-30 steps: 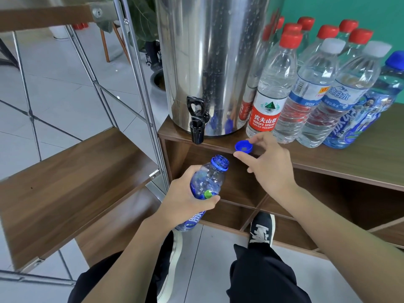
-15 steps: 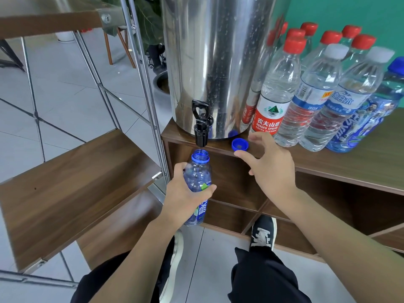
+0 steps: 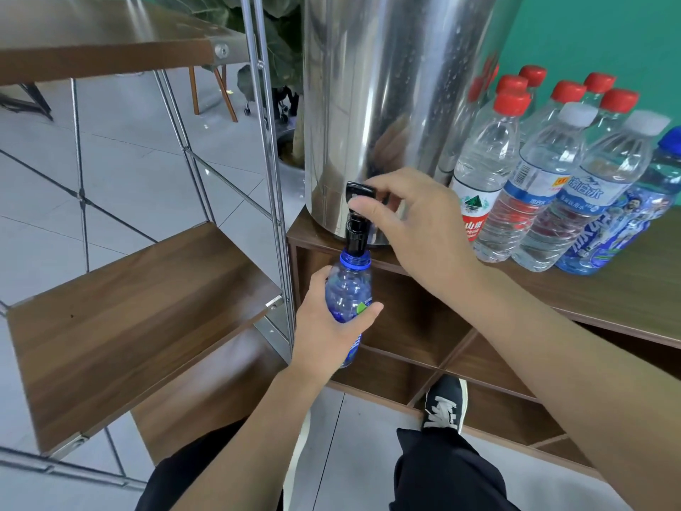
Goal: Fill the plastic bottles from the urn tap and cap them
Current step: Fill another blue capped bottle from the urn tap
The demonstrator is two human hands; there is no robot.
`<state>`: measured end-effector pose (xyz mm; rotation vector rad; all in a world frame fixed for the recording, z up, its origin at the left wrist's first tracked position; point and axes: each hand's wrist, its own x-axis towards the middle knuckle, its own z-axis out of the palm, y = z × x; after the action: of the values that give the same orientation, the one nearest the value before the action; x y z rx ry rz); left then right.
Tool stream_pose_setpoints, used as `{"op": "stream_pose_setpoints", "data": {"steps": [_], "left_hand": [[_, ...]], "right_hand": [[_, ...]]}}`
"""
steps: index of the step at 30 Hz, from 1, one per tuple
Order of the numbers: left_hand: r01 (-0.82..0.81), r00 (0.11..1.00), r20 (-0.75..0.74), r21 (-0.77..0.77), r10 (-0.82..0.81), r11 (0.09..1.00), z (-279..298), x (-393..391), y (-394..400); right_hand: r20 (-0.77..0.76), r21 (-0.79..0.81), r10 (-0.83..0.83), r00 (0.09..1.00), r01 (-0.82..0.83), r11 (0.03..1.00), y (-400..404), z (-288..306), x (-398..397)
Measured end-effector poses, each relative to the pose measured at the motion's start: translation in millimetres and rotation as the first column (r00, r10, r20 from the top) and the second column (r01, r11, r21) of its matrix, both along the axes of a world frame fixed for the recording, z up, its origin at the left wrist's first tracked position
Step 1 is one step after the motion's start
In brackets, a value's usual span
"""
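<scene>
A tall steel urn (image 3: 387, 105) stands on the left end of a wooden cabinet top (image 3: 608, 296). Its black tap (image 3: 357, 223) juts out over the edge. My left hand (image 3: 328, 326) grips an uncapped blue plastic bottle (image 3: 348, 289) upright, its open mouth right under the tap spout. My right hand (image 3: 416, 223) pinches the tap's black lever between thumb and fingers. The bottle's blue cap is hidden behind my right hand.
Several capped bottles (image 3: 545, 178) with red, white and blue caps stand to the right of the urn. A metal-framed rack with wooden shelves (image 3: 140, 307) is on the left. My shoe (image 3: 446, 407) and legs are below, on the tiled floor.
My left hand raised the blue bottle from a tilt to upright under the spout. My right hand left the blue cap on the cabinet top and took hold of the tap lever.
</scene>
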<state>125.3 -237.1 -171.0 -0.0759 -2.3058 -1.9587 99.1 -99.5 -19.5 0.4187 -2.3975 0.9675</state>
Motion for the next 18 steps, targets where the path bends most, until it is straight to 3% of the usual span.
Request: {"op": "stream_pose_setpoints", "data": {"steps": [6, 13, 18], "left_hand": [[0.003, 0.997, -0.071, 0.041, 0.000, 0.999, 9.5, -2.5, 1.1], [-0.020, 0.990, -0.140, 0.049, 0.026, 0.999, 16.1, -4.5, -3.5], [-0.003, 0.987, -0.162, 0.060, 0.013, 0.998, 13.0, -6.0, -1.3]], "right_hand": [[-0.097, 0.051, -0.034, 0.995, 0.039, 0.998, -2.1, 2.6, -4.8], [-0.176, -0.035, -0.012, 0.984, 0.005, 0.999, -8.2, 1.2, 1.3], [-0.286, 0.025, 0.027, 0.958, -0.021, 0.999, -8.3, -6.8, 9.1]]}}
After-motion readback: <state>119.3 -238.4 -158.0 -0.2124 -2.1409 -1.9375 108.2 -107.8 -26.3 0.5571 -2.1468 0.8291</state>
